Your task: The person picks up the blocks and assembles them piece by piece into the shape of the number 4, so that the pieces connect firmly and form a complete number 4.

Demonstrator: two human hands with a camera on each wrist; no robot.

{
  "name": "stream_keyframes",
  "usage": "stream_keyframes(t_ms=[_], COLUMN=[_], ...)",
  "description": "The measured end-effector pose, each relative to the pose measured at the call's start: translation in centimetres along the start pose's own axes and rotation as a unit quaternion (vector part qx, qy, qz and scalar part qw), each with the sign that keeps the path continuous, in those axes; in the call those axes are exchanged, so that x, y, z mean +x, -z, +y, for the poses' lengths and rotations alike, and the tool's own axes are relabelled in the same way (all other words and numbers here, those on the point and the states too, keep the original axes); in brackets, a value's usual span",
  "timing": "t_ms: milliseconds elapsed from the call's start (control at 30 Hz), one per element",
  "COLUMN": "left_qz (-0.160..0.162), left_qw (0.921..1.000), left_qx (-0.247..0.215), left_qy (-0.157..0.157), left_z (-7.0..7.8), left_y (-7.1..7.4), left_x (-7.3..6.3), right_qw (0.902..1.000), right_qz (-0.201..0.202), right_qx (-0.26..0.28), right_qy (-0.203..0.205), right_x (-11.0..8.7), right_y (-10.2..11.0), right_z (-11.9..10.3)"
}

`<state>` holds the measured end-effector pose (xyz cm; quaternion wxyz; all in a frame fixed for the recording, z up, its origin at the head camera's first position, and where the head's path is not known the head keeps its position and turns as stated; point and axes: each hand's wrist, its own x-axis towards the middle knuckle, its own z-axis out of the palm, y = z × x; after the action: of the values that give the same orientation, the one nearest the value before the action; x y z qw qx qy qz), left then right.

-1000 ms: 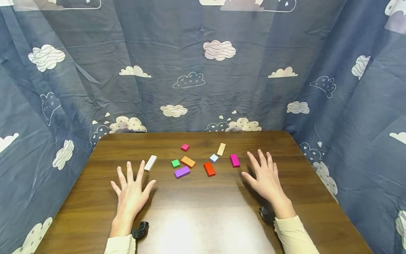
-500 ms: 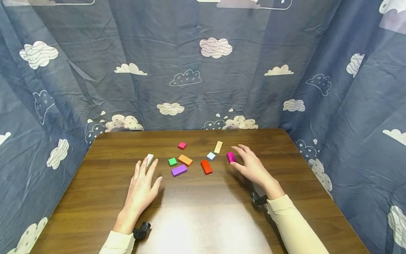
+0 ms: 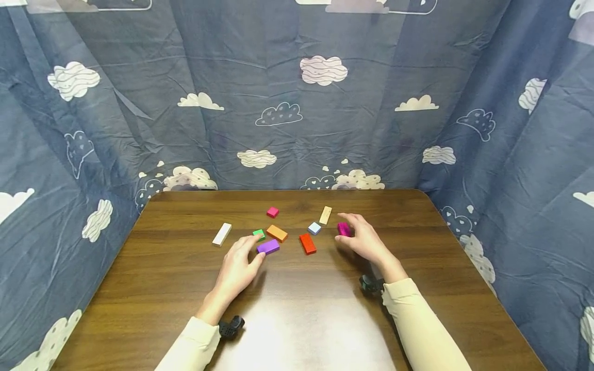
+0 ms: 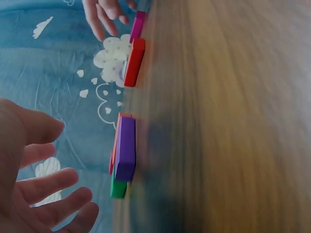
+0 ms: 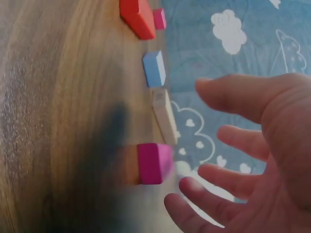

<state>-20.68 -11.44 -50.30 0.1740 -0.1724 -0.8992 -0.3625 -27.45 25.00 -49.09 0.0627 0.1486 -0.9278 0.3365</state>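
Head view: a left hand (image 3: 237,270) hovers near a purple block (image 3: 269,247), a right hand (image 3: 368,245) beside a magenta block (image 3: 344,230), both blocks on a wooden tabletop (image 3: 153,278). Left wrist view: parted fingers (image 4: 48,186) hold nothing. Right wrist view: fingers likewise spread, gripping nothing.

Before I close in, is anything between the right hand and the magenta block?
Nothing visible stands between the right hand and the magenta block; the nearby pale wooden block lies to its left.

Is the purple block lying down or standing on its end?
Lying down: the purple block has its long side against the wooden table.
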Motion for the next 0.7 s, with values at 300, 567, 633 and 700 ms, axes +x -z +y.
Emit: stream_keyframes(t_ms=[300, 567, 633, 700], left_qz=[-0.005, -0.015, -0.017, -0.018], left_qw=[0.9992, 0.9983, 0.9982, 0.9982], left_qx=[-0.017, 0.002, 0.005, 0.003], left_qy=[0.035, 0.056, 0.057, 0.057], left_z=[-0.6, -1.1, -1.3, -1.6], left_y=[-2.1, -2.7, -2.8, -2.9], left_x=[1.4, 2.2, 2.2, 2.2], right_qw=[0.9988, 0.9962, 0.9960, 0.9962], right_qz=[0.007, -0.015, -0.016, -0.014], right_qx=[0.000, 0.008, 0.012, 0.012], right_qy=[-0.048, -0.085, -0.087, -0.085], right_x=[0.6, 1.0, 1.0, 1.0], right_y=[-0.7, -0.7, -0.7, -0.8], right_z=[1.2, 1.8, 2.0, 2.1])
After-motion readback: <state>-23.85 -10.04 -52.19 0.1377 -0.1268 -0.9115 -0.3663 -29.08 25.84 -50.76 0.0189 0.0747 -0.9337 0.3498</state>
